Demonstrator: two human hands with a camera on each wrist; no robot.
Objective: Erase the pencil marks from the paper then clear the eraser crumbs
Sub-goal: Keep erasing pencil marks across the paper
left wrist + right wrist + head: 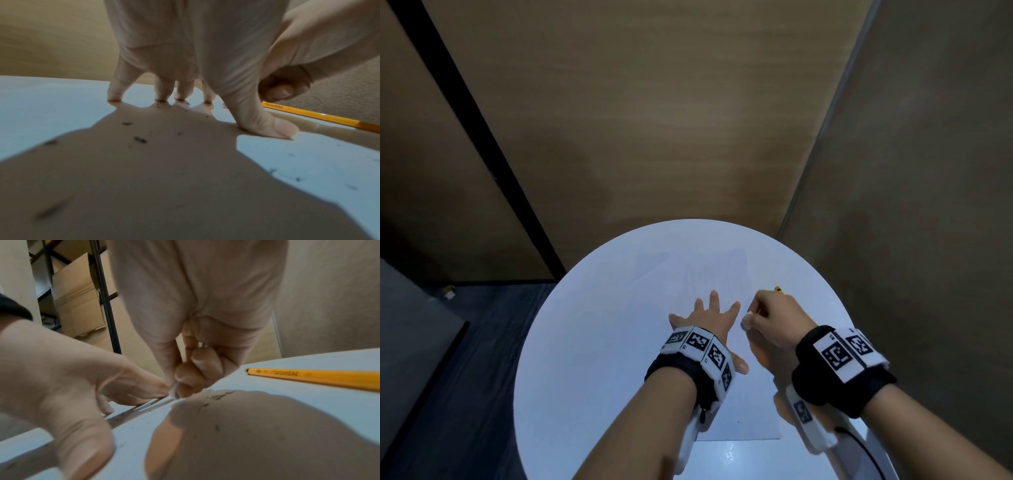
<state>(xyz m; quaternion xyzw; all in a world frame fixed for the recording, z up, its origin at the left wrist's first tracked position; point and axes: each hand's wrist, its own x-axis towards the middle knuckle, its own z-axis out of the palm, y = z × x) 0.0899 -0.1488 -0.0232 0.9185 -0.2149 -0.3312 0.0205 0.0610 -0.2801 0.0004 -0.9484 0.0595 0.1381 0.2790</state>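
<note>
White paper (pixel 722 274) is lying on the round white table (pixel 585 342), and the left hand (pixel 709 318) is pressing it flat with all 5 fingers (pixel 115 91) spread wide. Just right of it, the right hand (pixel 774 318) is pinching a small pale eraser (pixel 174 391) between thumb and curled fingertips, its tip touching the sheet beside the left index finger. Faint pencil marks (pixel 709 274) are showing on the far part of the sheet, so I'd judge the rubbing is not finished. Dark crumbs (pixel 139 139) are lying scattered under and around the left palm.

Hard rubbing so close to the holding fingers could be buckling or tearing the sheet if the left hand eases off. Crumbs trapped under that palm could be smearing grey when it slides.

Beyond the right hand, a yellow pencil (pixel 308 378) is lying on the table at the sheet's right edge; a careless sweep could be sending it rolling off. Brown panels (pixel 654 120) are closing in the far side.
</note>
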